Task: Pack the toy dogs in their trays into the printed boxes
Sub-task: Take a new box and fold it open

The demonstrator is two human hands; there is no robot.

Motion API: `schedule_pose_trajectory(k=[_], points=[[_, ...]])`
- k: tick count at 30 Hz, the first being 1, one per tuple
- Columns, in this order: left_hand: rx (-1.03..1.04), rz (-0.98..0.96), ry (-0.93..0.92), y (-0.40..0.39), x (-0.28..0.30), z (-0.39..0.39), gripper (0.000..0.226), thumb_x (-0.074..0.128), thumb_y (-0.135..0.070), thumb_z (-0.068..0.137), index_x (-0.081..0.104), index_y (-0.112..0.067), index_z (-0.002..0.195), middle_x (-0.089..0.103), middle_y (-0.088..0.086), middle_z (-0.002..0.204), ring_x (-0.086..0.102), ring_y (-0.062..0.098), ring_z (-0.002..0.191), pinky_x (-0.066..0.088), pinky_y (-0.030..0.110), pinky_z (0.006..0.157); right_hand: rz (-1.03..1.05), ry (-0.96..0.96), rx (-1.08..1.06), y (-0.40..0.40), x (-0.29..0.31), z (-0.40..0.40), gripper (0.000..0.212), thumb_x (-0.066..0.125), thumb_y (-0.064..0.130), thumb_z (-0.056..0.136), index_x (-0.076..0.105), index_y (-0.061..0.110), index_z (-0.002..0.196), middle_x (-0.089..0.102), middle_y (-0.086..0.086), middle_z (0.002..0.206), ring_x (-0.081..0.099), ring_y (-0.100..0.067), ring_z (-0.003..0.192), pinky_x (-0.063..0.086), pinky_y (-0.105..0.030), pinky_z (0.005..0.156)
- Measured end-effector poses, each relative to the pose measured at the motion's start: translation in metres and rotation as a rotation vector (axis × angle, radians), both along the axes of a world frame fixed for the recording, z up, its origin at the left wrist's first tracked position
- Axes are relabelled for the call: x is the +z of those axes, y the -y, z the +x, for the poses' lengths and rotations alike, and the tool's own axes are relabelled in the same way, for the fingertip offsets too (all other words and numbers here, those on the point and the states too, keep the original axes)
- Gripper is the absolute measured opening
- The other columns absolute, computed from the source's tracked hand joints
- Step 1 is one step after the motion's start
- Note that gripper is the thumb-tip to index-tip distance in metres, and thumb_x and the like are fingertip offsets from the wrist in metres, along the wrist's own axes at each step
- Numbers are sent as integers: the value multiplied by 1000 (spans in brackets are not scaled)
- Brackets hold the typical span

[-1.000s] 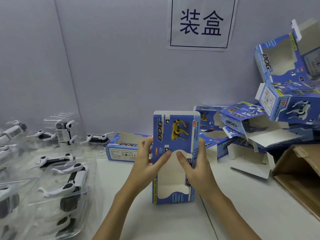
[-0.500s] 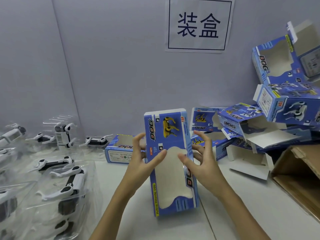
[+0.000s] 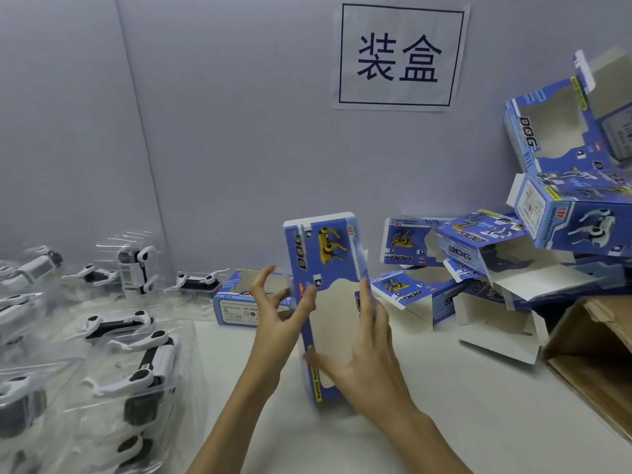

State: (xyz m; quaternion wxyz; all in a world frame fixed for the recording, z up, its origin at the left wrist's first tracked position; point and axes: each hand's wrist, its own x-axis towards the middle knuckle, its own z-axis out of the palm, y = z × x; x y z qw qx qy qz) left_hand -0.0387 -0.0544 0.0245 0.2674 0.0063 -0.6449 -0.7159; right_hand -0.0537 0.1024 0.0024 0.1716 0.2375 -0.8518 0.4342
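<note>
standing upright between your hands, the printed box (image 3: pixel 328 302) touches open left hand (image 3: pixel 277 313) and open right hand (image 3: pixel 367 357).

A white flat table (image 3: pixel 427 388) is carrying clear plastic trays of toy dogs (image 3: pixel 136 371) lower left, blue printed cardboard boxes (image 3: pixel 478 268) upper right.

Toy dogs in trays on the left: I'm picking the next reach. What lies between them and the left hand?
In the head view, only bare white table lies between the nearest toy dog tray and the left hand, which touches the upright box.
</note>
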Motion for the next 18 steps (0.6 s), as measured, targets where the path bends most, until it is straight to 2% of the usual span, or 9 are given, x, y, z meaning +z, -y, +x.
schedule_pose_trajectory(k=[2, 3, 5, 6, 8, 10, 14, 15, 18], points=[[-95, 13, 71, 5, -2, -1, 97, 86, -52, 69, 22, -64, 140, 62, -21, 127, 73, 8, 106, 62, 29, 76, -246, 93, 14, -2, 1, -4, 118, 78, 63, 78, 1, 42, 164, 26, 19, 157, 31, 3, 142, 38, -25, 114], [-110, 7, 94, 7, -3, -2, 100, 85, -48, 68, 22, -62, 144, 62, -21, 127, 73, 9, 105, 62, 28, 73, -331, 118, 20, -4, 0, -6, 102, 78, 53, 84, 14, 39, 163, 36, 15, 155, 39, 0, 141, 43, -24, 110], [-98, 23, 101, 11, -6, -2, 92, 84, -47, 70, 36, -52, 148, 65, -13, 128, 73, 7, 104, 62, 27, 69, -425, 160, 35, -11, 0, -14, 67, 74, 40, 93, 41, 35, 151, 58, 11, 140, 58, -8, 129, 54, -21, 95], [-100, 53, 92, 13, -6, -2, 87, 85, -47, 73, 42, -49, 149, 68, -8, 129, 73, 8, 105, 63, 30, 70, -472, 217, 69, -14, 2, -16, 56, 73, 42, 92, 49, 37, 142, 65, 11, 131, 63, -10, 122, 57, -20, 87], [-154, 122, 87, 17, -7, -1, 79, 86, -49, 78, 47, -48, 148, 72, -6, 129, 74, 18, 110, 64, 36, 73, -550, 375, 186, -21, 7, -20, 62, 72, 52, 83, 50, 39, 140, 68, 8, 125, 70, -12, 112, 59, -21, 79], [-207, 130, 104, 20, -6, 2, 69, 80, -52, 84, 51, -48, 146, 72, -6, 130, 74, 23, 111, 64, 37, 73, -553, 486, 279, -26, 10, -23, 75, 73, 53, 80, 43, 42, 148, 71, 2, 125, 73, -13, 110, 61, -25, 79], [-113, -27, 191, 18, -6, 3, 72, 72, -80, 75, 51, -60, 140, 70, -11, 127, 71, 6, 111, 58, 18, 72, -706, 487, 220, -25, 6, -29, 75, 81, 44, 75, 48, 40, 142, 78, -5, 104, 78, -19, 95, 63, -29, 70], [-121, -65, 214, 16, -9, 1, 67, 70, -82, 73, 52, -64, 135, 71, -13, 124, 71, 4, 109, 57, 15, 71, -750, 477, 188, -24, 5, -30, 74, 82, 42, 73, 50, 38, 139, 77, -7, 102, 78, -19, 91, 63, -29, 68], [-158, -63, 235, 10, -17, -2, 29, 74, -66, 82, 62, -72, 108, 74, -24, 110, 74, 5, 102, 59, 18, 71, -747, 503, 192, -23, 4, -30, 71, 78, 48, 71, 54, 35, 136, 76, -8, 105, 78, -20, 93, 64, -32, 71]])
